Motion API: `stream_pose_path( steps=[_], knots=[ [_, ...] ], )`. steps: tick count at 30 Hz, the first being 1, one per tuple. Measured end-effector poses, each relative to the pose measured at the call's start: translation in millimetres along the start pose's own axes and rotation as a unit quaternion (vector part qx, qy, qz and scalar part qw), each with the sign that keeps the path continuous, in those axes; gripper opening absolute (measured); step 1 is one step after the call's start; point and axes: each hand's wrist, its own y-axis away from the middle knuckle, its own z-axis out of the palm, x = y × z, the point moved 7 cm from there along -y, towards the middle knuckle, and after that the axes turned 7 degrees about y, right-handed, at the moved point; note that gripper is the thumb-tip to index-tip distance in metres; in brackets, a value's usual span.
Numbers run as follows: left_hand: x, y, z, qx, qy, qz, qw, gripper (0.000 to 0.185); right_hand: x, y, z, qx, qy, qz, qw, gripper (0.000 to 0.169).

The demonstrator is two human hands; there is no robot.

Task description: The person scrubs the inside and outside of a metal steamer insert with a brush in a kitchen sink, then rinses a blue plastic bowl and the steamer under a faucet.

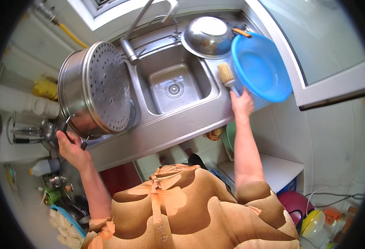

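A large steamer pot section of stainless steel [76, 87] lies tipped on its side over the sink's left part, its perforated base [109, 84] facing the middle basin. My left hand [73, 149] grips its black side handle [65, 130]. In my right hand [243, 102], at the counter's right side, is the handle of a brush with pale bristles [225, 72], its bristles pointing away from me. Between the hands is the steel sink basin [176, 87], with a drain at its bottom. The brush is just left of a blue plastic basin [260, 68].
An upturned steel bowl [205, 37] stands behind the brush, near the faucet [129, 48]. An open window sash [328, 84] juts in at the right. Yellow and white bottles [45, 88] stand left of the pot. Below right is a white shelf [272, 171].
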Motion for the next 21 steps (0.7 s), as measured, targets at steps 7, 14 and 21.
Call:
stream_pose_path(
  steps=[7, 14, 21],
  knots=[
    [0, -8, -15, 0.042, 0.029, -0.017, 0.999, 0.047, 3, 16, 22, -0.058, -0.173, -0.093, 0.979, 0.04],
    [1, -12, -20, 0.03, 0.01, -0.002, 1.0, 0.049, -152, 133, -66, -0.325, -0.626, -0.168, 0.689, 0.027],
    [-16, -7, -9, -0.012, 0.083, -0.012, 0.996, 0.061, -295, 249, -179, -0.206, -0.594, -0.494, 0.601, 0.042]
  ],
)
